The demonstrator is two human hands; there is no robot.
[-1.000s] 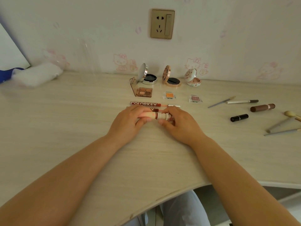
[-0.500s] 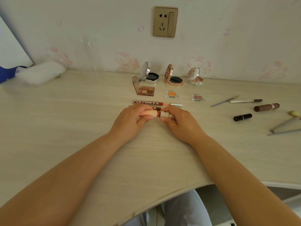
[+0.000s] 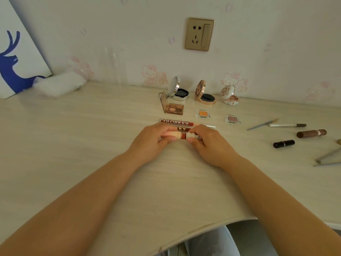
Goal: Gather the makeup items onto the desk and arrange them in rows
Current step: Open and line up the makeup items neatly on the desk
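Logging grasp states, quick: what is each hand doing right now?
Left hand: pinching one end of the small lip tube.
Right hand: pinching the other end of the same tube.

Pale wood bench (image 3: pixel 92 145). On it: three open compacts (image 3: pixel 204 94) by wall, small eyeshadow pans (image 3: pixel 202 114), lip tubes (image 3: pixel 175 122), black lipstick (image 3: pixel 283 143), brushes (image 3: pixel 262 124) at right.

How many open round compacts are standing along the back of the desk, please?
3: a silver compact on the left, a rose-gold compact in the middle, and a small white patterned compact on the right. None looks hidden.
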